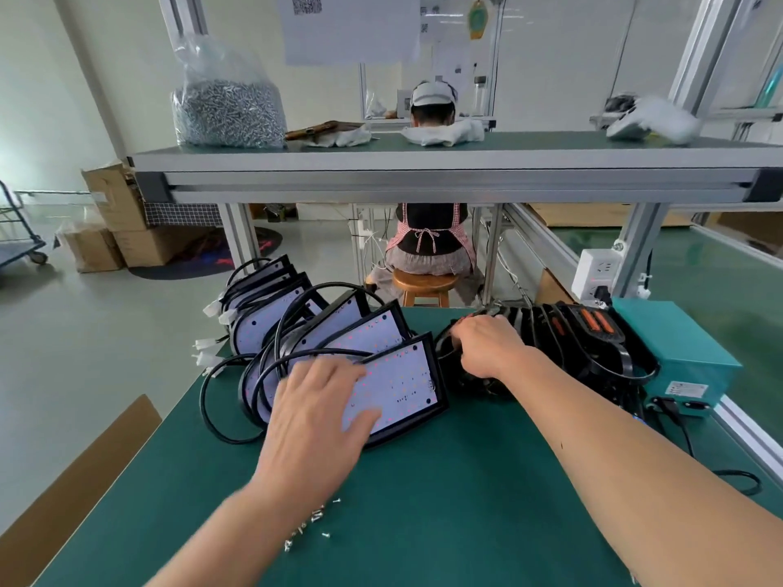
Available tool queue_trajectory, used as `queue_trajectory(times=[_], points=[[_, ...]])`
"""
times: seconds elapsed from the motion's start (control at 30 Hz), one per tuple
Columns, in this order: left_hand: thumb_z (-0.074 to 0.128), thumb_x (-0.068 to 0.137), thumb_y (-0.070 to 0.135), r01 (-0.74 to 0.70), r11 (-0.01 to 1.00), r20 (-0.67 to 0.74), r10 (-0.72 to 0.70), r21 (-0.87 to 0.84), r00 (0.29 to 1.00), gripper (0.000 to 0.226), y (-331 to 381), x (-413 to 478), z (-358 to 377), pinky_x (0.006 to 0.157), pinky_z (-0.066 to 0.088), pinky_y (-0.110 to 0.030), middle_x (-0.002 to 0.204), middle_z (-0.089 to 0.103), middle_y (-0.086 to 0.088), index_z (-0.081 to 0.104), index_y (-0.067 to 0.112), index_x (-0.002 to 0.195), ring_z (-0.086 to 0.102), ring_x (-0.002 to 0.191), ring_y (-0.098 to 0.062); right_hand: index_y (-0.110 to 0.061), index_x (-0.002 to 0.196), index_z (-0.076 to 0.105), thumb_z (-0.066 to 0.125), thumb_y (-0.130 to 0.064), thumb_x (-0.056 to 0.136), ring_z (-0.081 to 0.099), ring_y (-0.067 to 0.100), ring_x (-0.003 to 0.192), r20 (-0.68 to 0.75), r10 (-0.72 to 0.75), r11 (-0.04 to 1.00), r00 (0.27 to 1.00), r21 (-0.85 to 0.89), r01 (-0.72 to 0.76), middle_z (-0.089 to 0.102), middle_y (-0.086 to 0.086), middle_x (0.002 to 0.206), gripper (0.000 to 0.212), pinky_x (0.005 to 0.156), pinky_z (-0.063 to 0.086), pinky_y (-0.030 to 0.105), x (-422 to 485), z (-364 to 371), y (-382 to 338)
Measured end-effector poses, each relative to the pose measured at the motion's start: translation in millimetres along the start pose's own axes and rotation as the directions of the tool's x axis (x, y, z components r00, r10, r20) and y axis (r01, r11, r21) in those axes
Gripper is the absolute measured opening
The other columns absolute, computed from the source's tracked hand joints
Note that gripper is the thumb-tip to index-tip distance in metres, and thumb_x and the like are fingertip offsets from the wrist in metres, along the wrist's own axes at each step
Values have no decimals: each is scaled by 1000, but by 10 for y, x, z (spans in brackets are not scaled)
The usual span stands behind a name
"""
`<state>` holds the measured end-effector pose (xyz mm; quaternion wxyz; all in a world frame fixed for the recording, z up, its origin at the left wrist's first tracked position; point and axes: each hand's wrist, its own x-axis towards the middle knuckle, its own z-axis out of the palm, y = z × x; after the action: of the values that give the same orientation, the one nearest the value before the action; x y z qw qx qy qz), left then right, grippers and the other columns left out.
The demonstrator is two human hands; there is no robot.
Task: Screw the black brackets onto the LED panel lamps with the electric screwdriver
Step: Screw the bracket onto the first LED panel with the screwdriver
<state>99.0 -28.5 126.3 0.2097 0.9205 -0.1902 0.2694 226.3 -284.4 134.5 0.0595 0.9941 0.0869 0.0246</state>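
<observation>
LED panel lamps point(364, 332) lean overlapped in a row by the far left edge of the green mat point(445, 502). The nearest lamp point(406, 383) tilts its white face upward, long axis left to right. The left hand point(317, 413) rests on it, fingers spread flat. Just right of that lamp, the right hand point(487, 345) curls into the black bracket pile point(572, 341); any grip is hidden. In front of it the mat runs to the near edge, dotted with loose screws point(315, 519).
</observation>
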Motion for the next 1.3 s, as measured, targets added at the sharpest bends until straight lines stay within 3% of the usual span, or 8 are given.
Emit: queue_trajectory(times=[0.1, 0.2, 0.53, 0.83, 0.97, 1.1, 1.2, 1.3], points=[[64, 88, 52, -52, 962, 220, -9, 270, 976, 56, -1, 569, 129, 107, 28, -34, 132, 51, 5, 50, 22, 134, 40, 127, -21, -14, 120, 62, 54, -2, 93, 59, 28, 116, -66, -22, 998, 998, 63, 27, 64, 6, 122, 30, 94, 46, 40, -23, -4, 54], [63, 87, 57, -181, 869, 350, 10, 461, 937, 51, 0, 884, 303, 101, 30, -35, 117, 59, 2, 52, 21, 120, 47, 115, -23, -14, 108, 63, 53, 5, 91, 61, 29, 104, -181, -1, 989, 983, 142, 27, 64, 7, 110, 27, 77, 44, 36, -61, -25, 111], [60, 97, 38, -213, 796, 507, -132, 566, 852, 23, -15, 997, 450, 97, 34, -37, 112, 59, -5, 61, 18, 110, 50, 111, -27, -18, 88, 56, 70, -27, 94, 54, 20, 80, -431, 67, 942, 900, 325, 85, 52, -5, 85, 18, 67, 34, 32, -321, -224, 313], [42, 105, 34, 30, 940, 542, -222, 340, 811, 29, 78, 908, 57, 72, 40, -36, 92, 51, -5, 40, 17, 83, 50, 84, -28, -14, 78, 62, 72, -30, 91, 48, 1, 60, -580, 334, 820, 743, 568, 75, 56, -9, 68, 23, 53, 29, 18, -784, -600, 251], [46, 101, 28, 256, 963, 544, -258, 82, 798, 25, 151, 817, -319, 63, 38, -35, 85, 55, -10, 40, 13, 82, 49, 72, -24, -32, 68, 53, 77, -26, 87, 51, 0, 61, -644, 454, 700, 616, 685, 200, 53, -14, 60, 31, 55, 35, 11, -1349, -710, -16], [52, 99, 28, 589, 734, 607, -309, -338, 732, 18, 320, 322, -578, 80, 50, -37, 107, 67, -14, 51, 29, 117, 66, 90, -35, -27, 79, 66, 78, -32, 86, 58, 11, 69, -624, 494, 604, 605, 747, 277, 64, -8, 71, 15, 62, 40, 16, -1975, -569, -259], [56, 100, 26, 694, 498, 579, -392, -520, 715, 11, 487, -148, -426, 99, 51, -48, 107, 70, -13, 62, 29, 109, 67, 101, -30, -14, 80, 70, 77, -16, 82, 61, 9, 78, -684, 456, 647, 570, 694, 315, 67, -9, 79, 7, 74, 43, 11, -2339, -369, -414], [53, 100, 26, 731, 394, 544, -492, -558, 680, 12, 720, -472, -163, 77, 50, -17, 97, 70, -1, 62, 26, 109, 64, 90, -12, -5, 66, 65, 70, -5, 78, 65, 10, 88, -761, 364, 714, 537, 598, 364, 69, -2, 83, 13, 92, 48, 17, -2575, -107, -540]])
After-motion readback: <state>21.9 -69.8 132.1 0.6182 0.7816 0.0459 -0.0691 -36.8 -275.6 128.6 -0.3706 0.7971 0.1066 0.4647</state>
